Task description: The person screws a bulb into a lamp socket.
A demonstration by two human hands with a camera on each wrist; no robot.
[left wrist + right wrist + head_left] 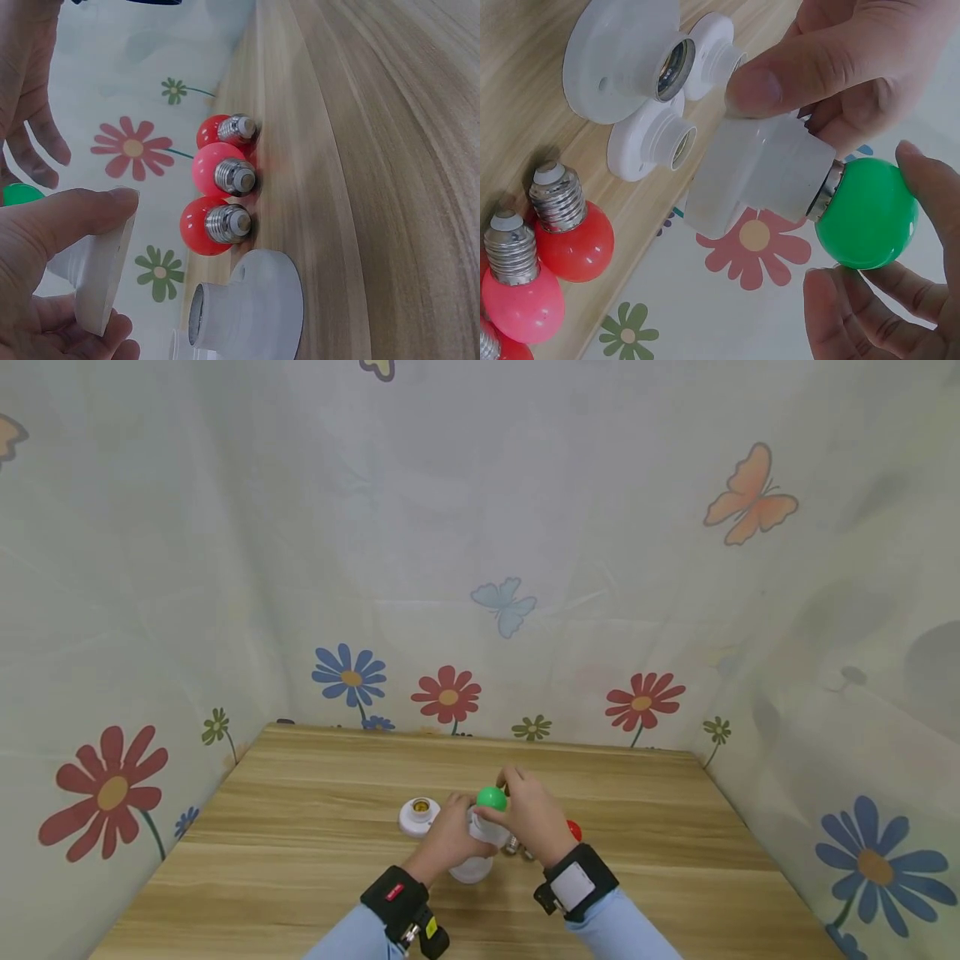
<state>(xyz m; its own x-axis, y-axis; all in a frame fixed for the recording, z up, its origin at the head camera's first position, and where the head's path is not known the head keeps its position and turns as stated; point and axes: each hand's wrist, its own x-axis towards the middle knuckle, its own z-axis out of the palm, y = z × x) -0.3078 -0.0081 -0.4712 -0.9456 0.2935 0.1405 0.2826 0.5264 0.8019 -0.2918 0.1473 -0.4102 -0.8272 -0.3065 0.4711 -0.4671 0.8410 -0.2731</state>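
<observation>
My left hand (450,837) grips a white lamp holder (769,169), thumb on its flat base. A green light bulb (866,214) sits in the holder's mouth, a strip of its metal cap still showing. At the round end of that bulb, my right hand (534,817) has its thumb on one side and fingertips on the other. In the right wrist view, holder and bulb are raised over the table and tilted, the bulb pointing to the right.
On the wooden table (330,777) lie a pink bulb (212,166) and two red bulbs, one a red bulb (196,229) nearest the holders. Three more white lamp holders stand there, including a large holder (619,64) and a smaller holder (411,822). A flowered curtain (570,610) hangs behind.
</observation>
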